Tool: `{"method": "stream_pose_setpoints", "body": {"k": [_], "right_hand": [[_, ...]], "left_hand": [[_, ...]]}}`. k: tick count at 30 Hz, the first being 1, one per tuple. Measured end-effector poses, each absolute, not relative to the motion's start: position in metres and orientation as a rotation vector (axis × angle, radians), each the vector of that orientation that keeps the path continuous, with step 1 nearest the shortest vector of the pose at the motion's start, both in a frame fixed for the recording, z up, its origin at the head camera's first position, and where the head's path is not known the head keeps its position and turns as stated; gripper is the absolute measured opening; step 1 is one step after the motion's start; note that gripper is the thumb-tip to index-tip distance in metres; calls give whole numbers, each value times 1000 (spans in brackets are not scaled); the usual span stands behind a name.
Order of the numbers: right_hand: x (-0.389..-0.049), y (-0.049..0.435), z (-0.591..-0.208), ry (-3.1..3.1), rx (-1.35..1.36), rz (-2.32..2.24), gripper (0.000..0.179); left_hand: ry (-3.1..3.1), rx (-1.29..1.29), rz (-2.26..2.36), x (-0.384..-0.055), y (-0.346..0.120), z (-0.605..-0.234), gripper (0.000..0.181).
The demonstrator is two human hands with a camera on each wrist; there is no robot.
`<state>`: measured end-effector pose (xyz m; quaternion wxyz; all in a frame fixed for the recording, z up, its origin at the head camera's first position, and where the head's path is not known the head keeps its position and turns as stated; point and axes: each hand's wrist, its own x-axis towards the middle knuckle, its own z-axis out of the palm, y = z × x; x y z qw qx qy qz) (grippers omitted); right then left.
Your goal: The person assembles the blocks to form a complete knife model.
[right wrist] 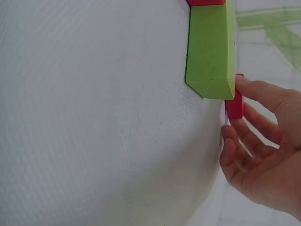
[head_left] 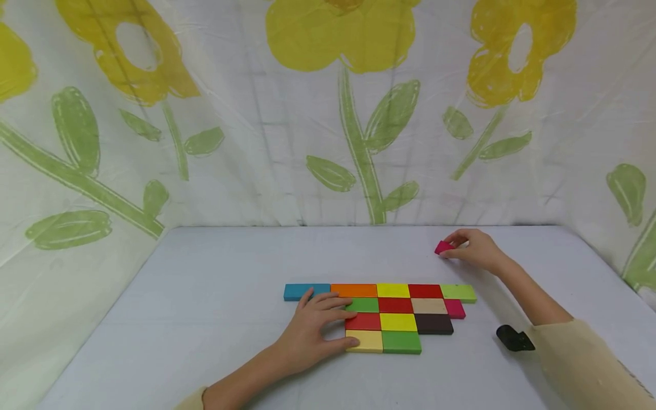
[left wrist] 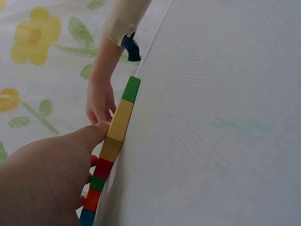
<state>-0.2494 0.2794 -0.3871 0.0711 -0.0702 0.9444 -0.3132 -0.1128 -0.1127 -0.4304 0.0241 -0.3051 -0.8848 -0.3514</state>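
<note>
My right hand (head_left: 474, 249) pinches a small pink block (head_left: 443, 247) between thumb and fingers, beyond the right end of the block layout. In the right wrist view that block (right wrist: 234, 107) shows partly behind a light green block (right wrist: 210, 52). My left hand (head_left: 307, 333) lies at the left side of the layout with its fingers spread. Its fingertips touch the green block (head_left: 364, 305) and the red block (head_left: 365, 322), and its thumb touches the cream block (head_left: 370, 341). Flat coloured blocks lie edge to edge in several rows, the far row longest.
The far row runs from a blue block (head_left: 299, 291) to a light green one. A dark brown block (head_left: 434, 323) ends the third row. A black device (head_left: 514, 338) is at the right sleeve. Behind the white table (head_left: 215, 267) hangs a flowered curtain (head_left: 230, 188).
</note>
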Motion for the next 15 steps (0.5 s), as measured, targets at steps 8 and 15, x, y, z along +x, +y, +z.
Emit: {"method": "stream_pose_setpoints", "body": {"k": [8, 15], "right_hand": [[-245, 283, -384, 2870, -289, -937, 45], [-231, 283, -378, 2850, -375, -973, 43]], "left_hand": [[-2735, -943, -1078, -112, -112, -431, 42], [-2736, -945, -1075, -112, -112, -430, 42]]}}
